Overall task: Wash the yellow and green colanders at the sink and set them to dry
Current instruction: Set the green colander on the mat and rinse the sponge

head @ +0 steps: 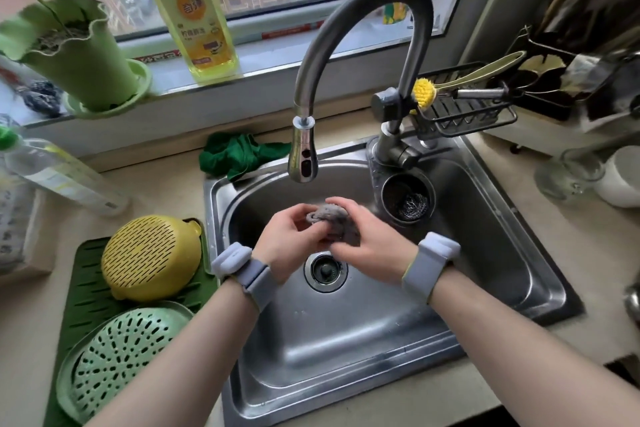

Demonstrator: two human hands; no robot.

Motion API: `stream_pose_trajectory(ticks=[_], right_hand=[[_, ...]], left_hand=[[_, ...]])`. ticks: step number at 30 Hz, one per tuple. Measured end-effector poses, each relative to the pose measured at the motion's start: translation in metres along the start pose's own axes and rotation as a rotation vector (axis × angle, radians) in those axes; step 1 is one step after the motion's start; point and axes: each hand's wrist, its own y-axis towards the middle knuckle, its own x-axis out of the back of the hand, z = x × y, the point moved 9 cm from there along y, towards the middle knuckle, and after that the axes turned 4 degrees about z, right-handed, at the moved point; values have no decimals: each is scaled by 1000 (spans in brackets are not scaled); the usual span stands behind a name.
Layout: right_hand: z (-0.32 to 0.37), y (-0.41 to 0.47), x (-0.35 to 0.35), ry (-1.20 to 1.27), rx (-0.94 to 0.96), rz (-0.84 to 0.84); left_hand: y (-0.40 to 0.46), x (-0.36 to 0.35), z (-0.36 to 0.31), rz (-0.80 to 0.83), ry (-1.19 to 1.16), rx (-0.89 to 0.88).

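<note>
The yellow colander (152, 255) lies upside down on a dark green drying mat (88, 302) left of the sink. In front of it the pale green colander (117, 357) also rests upside down on the mat. Over the steel sink (346, 340), under the faucet head (303, 159), my left hand (287, 239) and my right hand (367, 243) both grip a grey dishcloth (332, 218) between them. No water shows at the faucet. Both wrists wear grey bands.
A yellow dish soap bottle (194, 14) and a green plant pot (79, 55) stand on the windowsill. A green rag (239, 154) lies behind the sink. A steel scourer sits in a cup (407, 201); a yellow brush (424, 94) rests on a wire rack. A clear bottle (65, 177) lies at left.
</note>
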Motion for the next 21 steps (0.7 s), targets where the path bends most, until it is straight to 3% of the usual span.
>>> stream_pose_trajectory(ticks=[2, 4, 7, 9, 11, 13, 15, 18, 21], right_hand=[[-10, 0, -14, 144, -21, -14], [-23, 2, -17, 125, -61, -86], [-34, 7, -24, -207, -68, -35], [-32, 10, -30, -371, -40, 27], [-14, 12, -32, -532, 115, 0], [-13, 15, -31, -607, 199, -37], [-12, 20, -29, -713, 168, -29], [-29, 31, -28, -804, -57, 111], [-43, 36, -30, -697, -274, 214]], left_hand=[[-1, -8, 5, 41, -99, 19], [-1, -8, 9, 40, -20, 29], [3, 2, 28, 41, 142, 236], [-4, -6, 42, 177, 23, 427], [-5, -15, 46, 259, -59, 450], [3, -15, 46, 225, -10, 361], [14, -6, 39, 120, 263, 182], [21, -4, 27, -55, 802, -39], [16, -11, 29, -143, 1052, -262]])
